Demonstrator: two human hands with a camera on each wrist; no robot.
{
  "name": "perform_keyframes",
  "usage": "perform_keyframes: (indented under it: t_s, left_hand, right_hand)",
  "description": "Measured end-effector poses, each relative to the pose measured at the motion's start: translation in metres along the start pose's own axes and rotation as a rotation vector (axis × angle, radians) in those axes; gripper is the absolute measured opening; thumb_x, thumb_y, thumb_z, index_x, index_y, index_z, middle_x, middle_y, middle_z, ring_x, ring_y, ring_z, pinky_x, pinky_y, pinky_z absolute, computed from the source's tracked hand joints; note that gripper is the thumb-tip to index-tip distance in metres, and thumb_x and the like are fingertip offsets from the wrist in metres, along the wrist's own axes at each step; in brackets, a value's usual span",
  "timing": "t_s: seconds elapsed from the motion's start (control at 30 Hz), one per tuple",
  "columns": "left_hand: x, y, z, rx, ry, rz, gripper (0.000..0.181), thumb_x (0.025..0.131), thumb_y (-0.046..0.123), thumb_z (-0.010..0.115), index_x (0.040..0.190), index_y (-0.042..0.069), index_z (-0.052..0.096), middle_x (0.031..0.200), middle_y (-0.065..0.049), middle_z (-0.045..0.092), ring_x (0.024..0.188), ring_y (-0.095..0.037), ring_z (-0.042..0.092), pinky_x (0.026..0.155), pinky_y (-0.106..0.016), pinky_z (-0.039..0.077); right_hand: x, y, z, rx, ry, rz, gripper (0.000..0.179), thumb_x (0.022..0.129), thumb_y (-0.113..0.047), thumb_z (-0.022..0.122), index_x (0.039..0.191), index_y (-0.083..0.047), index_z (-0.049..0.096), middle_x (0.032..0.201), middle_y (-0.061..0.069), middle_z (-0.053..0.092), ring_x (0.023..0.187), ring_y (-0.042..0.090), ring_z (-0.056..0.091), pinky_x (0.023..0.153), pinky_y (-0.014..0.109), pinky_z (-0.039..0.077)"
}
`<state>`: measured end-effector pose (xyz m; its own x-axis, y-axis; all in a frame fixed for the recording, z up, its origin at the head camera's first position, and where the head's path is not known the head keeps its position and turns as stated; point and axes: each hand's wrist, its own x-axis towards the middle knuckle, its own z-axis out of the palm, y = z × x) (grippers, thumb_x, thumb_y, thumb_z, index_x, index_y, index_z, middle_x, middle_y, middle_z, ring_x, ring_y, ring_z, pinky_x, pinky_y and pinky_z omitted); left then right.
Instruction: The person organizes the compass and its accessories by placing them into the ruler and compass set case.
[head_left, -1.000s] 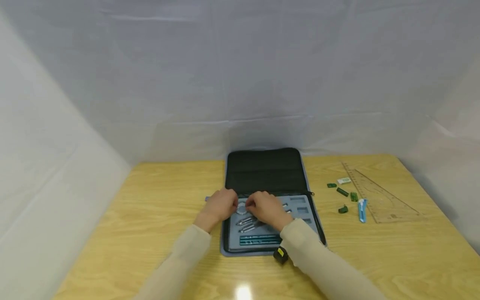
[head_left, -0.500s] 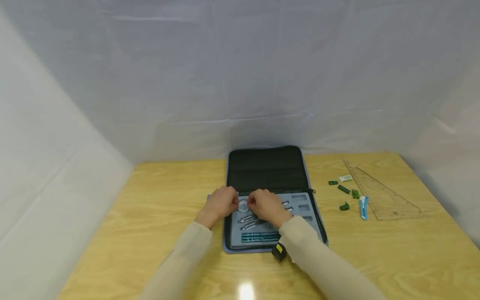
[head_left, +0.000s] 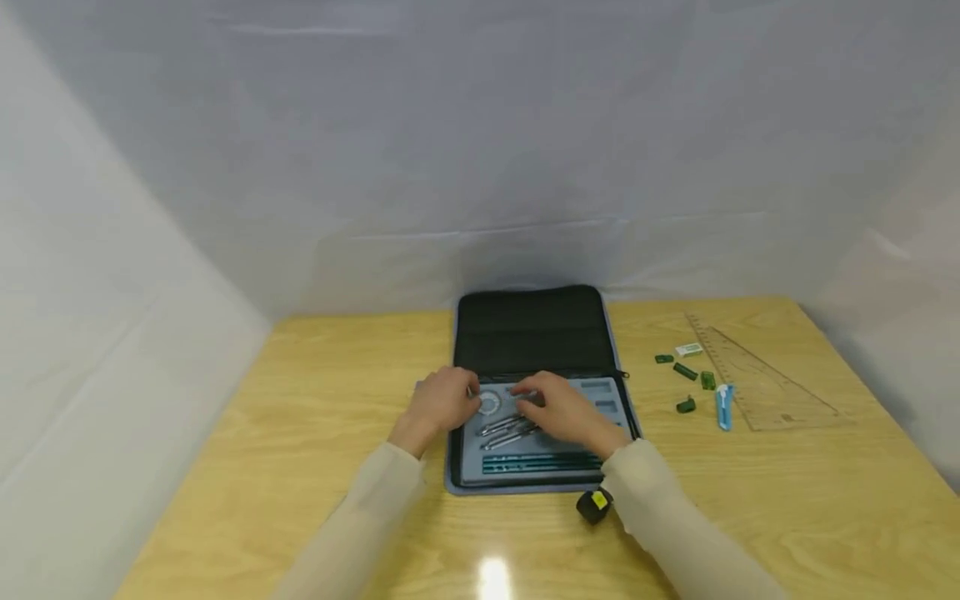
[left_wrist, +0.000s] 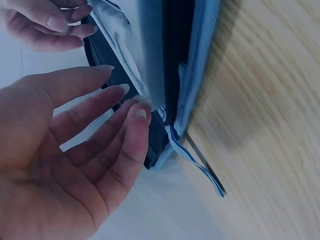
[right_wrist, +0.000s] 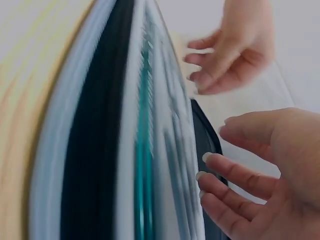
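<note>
An unzipped case lies in the middle of the table, its black lid (head_left: pixel 528 329) folded back. Its grey tray (head_left: pixel 471 473) holds a clear ring-shaped piece (head_left: pixel 490 404), metal drawing compasses (head_left: pixel 506 431) and dark green pencils (head_left: pixel 532 463). My left hand (head_left: pixel 441 402) is at the tray's left edge beside the ring-shaped piece. In the left wrist view its fingers (left_wrist: pixel 107 102) curve loosely with nothing between them. Over the compasses is my right hand (head_left: pixel 566 410), thumb and fingers spread apart. The right wrist view shows its fingers (right_wrist: pixel 240 175) relaxed and bare.
Right of the case lie a clear set square (head_left: pixel 783 400), a blue utility knife (head_left: pixel 724 407), a white and green eraser (head_left: pixel 688 350) and several small green pieces (head_left: pixel 686 372). A black box with a yellow mark (head_left: pixel 594 505) sits by my right sleeve.
My right hand has moved right, away from the ring-shaped piece, and its fingers have spread. My left hand stays at the tray's left edge. The black box shifted right with my right wrist.
</note>
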<state>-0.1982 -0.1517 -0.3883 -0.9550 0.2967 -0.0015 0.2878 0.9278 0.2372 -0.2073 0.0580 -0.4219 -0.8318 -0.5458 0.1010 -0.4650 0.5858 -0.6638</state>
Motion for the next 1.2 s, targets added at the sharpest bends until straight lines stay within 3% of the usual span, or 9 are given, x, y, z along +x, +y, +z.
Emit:
perform_keyframes:
  t_s: [0.27,0.43,0.57,0.77,0.97,1.2]
  left_hand:
    - [-0.003,0.007,0.002,-0.088,0.019,0.116,0.027,0.089,0.021,0.068,0.112,0.008,0.068,0.104,-0.008,0.061,0.09,-0.022,0.06,0.079,-0.04,0.05]
    - [0.003,0.014,0.003,-0.091,0.038,0.139,0.03,0.09,0.022,0.066,0.118,0.011,0.065,0.11,-0.006,0.059,0.093,-0.022,0.06,0.08,-0.04,0.05]
    - [0.009,0.021,0.005,-0.095,-0.001,0.142,0.033,0.09,0.025,0.065,0.122,0.013,0.063,0.114,-0.004,0.058,0.096,-0.021,0.059,0.081,-0.041,0.049]
    - [0.012,0.03,0.006,-0.133,-0.059,0.216,0.037,0.091,0.024,0.066,0.125,0.011,0.061,0.118,-0.006,0.056,0.099,-0.021,0.057,0.082,-0.041,0.048]
    - [0.014,0.039,0.005,-0.135,-0.081,0.263,0.037,0.091,0.024,0.065,0.126,0.011,0.061,0.12,-0.006,0.055,0.105,-0.022,0.055,0.087,-0.041,0.047]
    - [0.017,0.049,0.007,-0.156,-0.123,0.311,0.04,0.093,0.026,0.064,0.129,0.011,0.058,0.124,-0.006,0.054,0.109,-0.022,0.054,0.089,-0.041,0.046]
  right_hand:
    - [-0.03,0.022,-0.023,-0.006,0.141,0.002,0.023,0.095,-0.019,0.06,0.117,-0.012,0.066,0.12,0.004,0.057,0.109,0.023,0.056,0.088,0.045,0.047]
    - [-0.045,0.044,-0.033,-0.055,0.188,0.003,0.025,0.095,-0.018,0.061,0.118,-0.009,0.065,0.121,0.007,0.058,0.111,0.027,0.055,0.091,0.047,0.045]
    - [-0.054,0.058,-0.039,-0.065,0.219,0.025,0.024,0.094,-0.016,0.061,0.116,-0.008,0.066,0.121,0.01,0.058,0.111,0.03,0.055,0.091,0.05,0.044]
    - [-0.068,0.069,-0.048,-0.058,0.241,0.105,0.026,0.096,-0.016,0.058,0.119,-0.006,0.064,0.127,0.015,0.053,0.116,0.035,0.051,0.093,0.054,0.041]
    - [-0.08,0.081,-0.062,-0.037,0.258,0.129,0.027,0.097,-0.014,0.056,0.12,-0.002,0.062,0.129,0.019,0.051,0.121,0.04,0.045,0.096,0.058,0.037]
    - [-0.096,0.102,-0.081,-0.101,0.295,0.216,0.034,0.098,-0.014,0.054,0.127,0.001,0.056,0.132,0.024,0.048,0.114,0.042,0.05,0.089,0.057,0.043]
